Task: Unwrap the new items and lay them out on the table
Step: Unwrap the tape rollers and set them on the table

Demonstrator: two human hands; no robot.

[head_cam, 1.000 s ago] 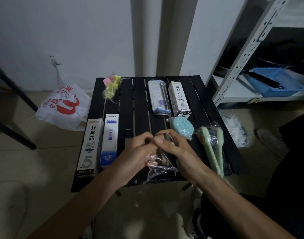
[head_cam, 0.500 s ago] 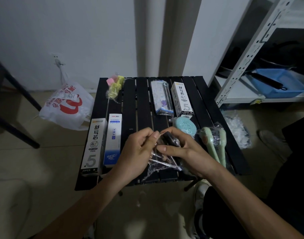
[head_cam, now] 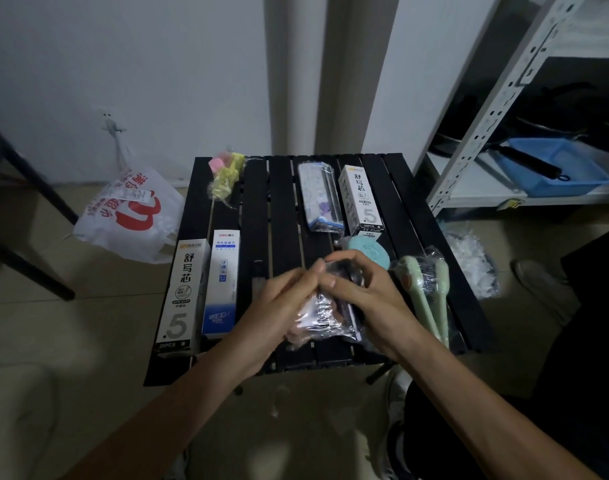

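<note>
Over the front of the black slatted table (head_cam: 282, 202), both hands hold a small dark item in a crinkled clear plastic wrapper (head_cam: 325, 315). My left hand (head_cam: 279, 306) pinches the wrapper's upper edge from the left. My right hand (head_cam: 362, 292) grips the packet from the right, fingers curled over its top. What the dark item is cannot be made out. On the table lie two white refill boxes (head_cam: 183, 292) (head_cam: 362, 199), a blue-and-white box (head_cam: 223, 282), a clear pencil-case pack (head_cam: 319, 199), a teal round pad (head_cam: 369, 251), wrapped green brushes (head_cam: 427, 292) and a yellow-pink wrapped bundle (head_cam: 227, 174).
A white plastic shopping bag (head_cam: 130, 216) lies on the floor left of the table. A white metal shelf (head_cam: 497, 109) stands at the right, holding a blue tray (head_cam: 559, 168) and dark pans. Crumpled clear plastic (head_cam: 472, 261) sits on the floor right of the table.
The hands have shifted slightly to the right with the packet, and the wrapper has been worked between the fingers. Items on the table have not moved.
</note>
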